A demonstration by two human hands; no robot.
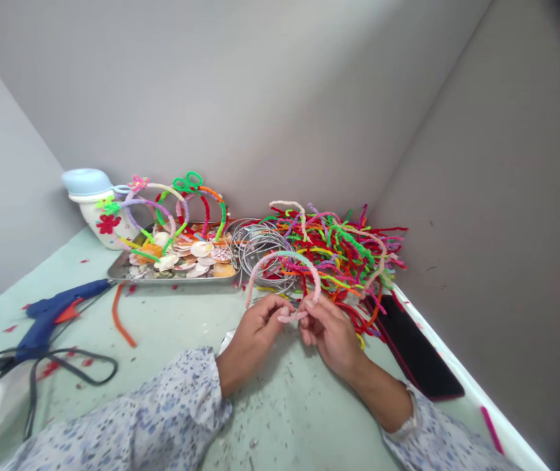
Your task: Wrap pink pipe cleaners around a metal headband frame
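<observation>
Between my two hands is a headband [287, 255] wrapped in pale pink and mint pipe cleaner, its arch standing upward. My left hand [263, 330] pinches the pink pipe cleaner end [287, 318] near the band's lower part. My right hand [326, 327] is closed around the band's right leg, with the fingertips meeting that same pink strand. Just behind the hands lie a coil of silver wire [260, 252] and a heaped pile of coloured pipe cleaners [349, 248]. Part of the headband's lower right leg is hidden by my fingers.
A metal tray [176, 281] holds shells, with several finished pipe-cleaner headbands [155, 203] standing on it. Beside it are a white bottle with a blue lid [88, 183], a blue glue gun [44, 320] with its cord, and an orange pipe cleaner [120, 320]. A black phone [420, 353] lies right.
</observation>
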